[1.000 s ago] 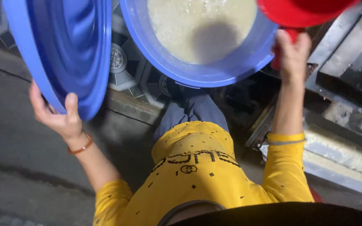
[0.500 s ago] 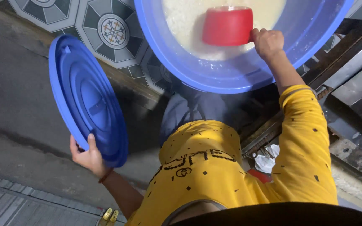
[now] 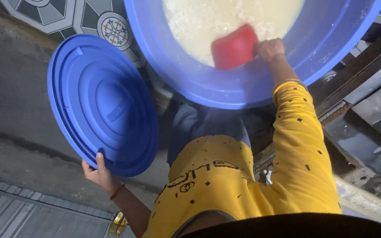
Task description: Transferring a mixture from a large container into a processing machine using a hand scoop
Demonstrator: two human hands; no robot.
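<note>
Patterned tiles (image 3: 111, 28) are showing at the top, grey concrete floor (image 3: 18, 110) is spreading below, and a wet metal surface (image 3: 371, 141) is gleaming rightward.

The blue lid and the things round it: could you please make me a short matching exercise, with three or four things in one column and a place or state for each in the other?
Things:
1. blue lid
2. red scoop
3. blue tub
4. patterned floor tiles

Places or states:
A. dipped into the pale liquid, gripped by the right hand
B. on the ground between lid and tub
C. held on edge at its lower rim by the left hand
D. open, holding pale foamy liquid

Pairs: 1-C, 2-A, 3-D, 4-B
</note>
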